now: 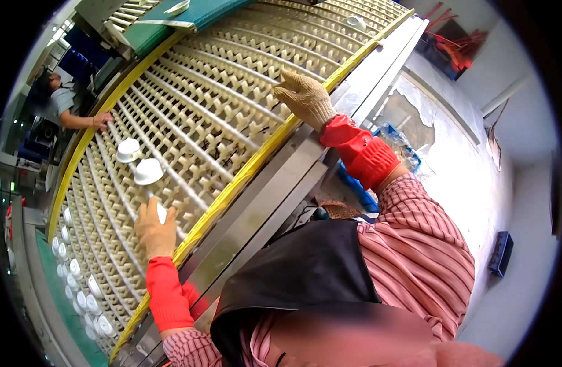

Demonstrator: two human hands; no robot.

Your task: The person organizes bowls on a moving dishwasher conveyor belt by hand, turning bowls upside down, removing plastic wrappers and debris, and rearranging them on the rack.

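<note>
White ceramic-looking piece (162,213) over the conveyor (198,122): probably light, stiff, slippery, chips easily, so grab the rim. Left hand (155,232) looks clamped on it; right hand (308,100), also over the conveyor, can't tell if fingers are apart.

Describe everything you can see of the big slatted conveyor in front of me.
The conveyor is broad and curved, an open mesh of cream, plastic-looking links with whitish bars crossing it at intervals. Yellow strips line both long edges; metal framing runs along the near side. Two white dishes sit on it close together, near the left hand, which has a white piece at its fingers. The right hand is over its near edge, contact unclear. One picture cannot show whether it moves.
</note>
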